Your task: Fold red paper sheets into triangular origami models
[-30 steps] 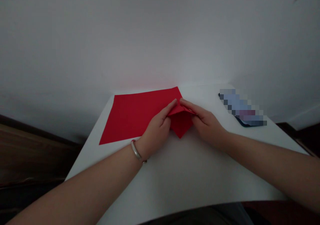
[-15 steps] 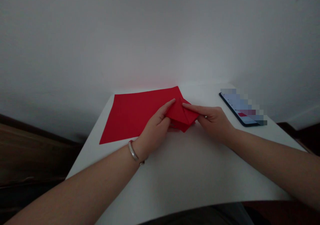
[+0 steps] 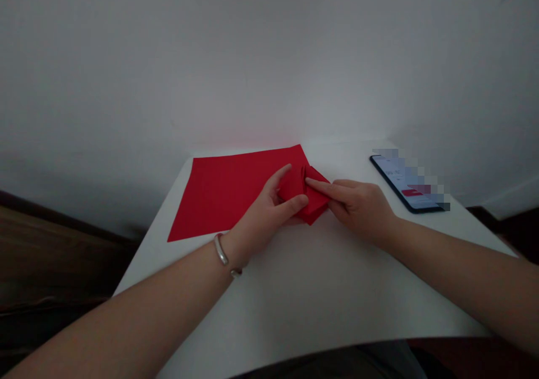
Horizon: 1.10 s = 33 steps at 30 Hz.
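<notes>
A small folded piece of red paper (image 3: 312, 199) lies on the white table (image 3: 311, 289), between my two hands. My left hand (image 3: 263, 216), with a silver bangle on its wrist, pinches the folded piece's left side between thumb and fingers. My right hand (image 3: 357, 205) presses its index finger along the top of the folded piece. A large flat red sheet (image 3: 227, 191) lies on the table just behind and left of my left hand.
A phone (image 3: 406, 183) with a lit screen lies at the table's right back corner. A white wall stands right behind the table. Dark floor or furniture shows to the left and right of the table.
The folded piece was opened out as a diamond and is now folded smaller. My left thumb came over its front, and my right index finger slid onto its top.
</notes>
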### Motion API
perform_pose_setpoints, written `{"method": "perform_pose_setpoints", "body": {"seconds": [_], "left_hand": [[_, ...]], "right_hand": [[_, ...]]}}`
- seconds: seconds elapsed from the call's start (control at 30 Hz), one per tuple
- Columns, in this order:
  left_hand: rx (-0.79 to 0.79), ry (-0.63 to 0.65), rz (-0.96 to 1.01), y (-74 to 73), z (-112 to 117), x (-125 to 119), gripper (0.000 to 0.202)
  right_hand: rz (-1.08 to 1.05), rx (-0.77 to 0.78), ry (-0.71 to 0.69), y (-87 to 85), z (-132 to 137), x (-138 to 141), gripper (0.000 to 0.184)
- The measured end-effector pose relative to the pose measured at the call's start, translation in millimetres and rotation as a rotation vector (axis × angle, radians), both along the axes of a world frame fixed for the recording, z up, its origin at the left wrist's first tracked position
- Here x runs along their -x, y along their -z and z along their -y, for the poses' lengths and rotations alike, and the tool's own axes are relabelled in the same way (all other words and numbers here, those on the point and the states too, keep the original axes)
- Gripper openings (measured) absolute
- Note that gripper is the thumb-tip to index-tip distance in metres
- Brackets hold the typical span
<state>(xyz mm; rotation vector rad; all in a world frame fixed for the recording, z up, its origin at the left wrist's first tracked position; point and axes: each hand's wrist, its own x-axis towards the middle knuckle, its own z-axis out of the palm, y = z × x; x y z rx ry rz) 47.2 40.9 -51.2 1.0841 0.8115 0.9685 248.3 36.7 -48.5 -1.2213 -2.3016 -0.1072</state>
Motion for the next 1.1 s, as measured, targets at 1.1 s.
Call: {"method": "perform_pose_setpoints", "body": {"seconds": [1.1], "left_hand": [[-0.267,-0.093,-0.255,9.1,-4.4,4.5,0.069]], "right_hand": [[-0.755,0.682,-0.107,2.8,-7.4,14.1,0.019]]}}
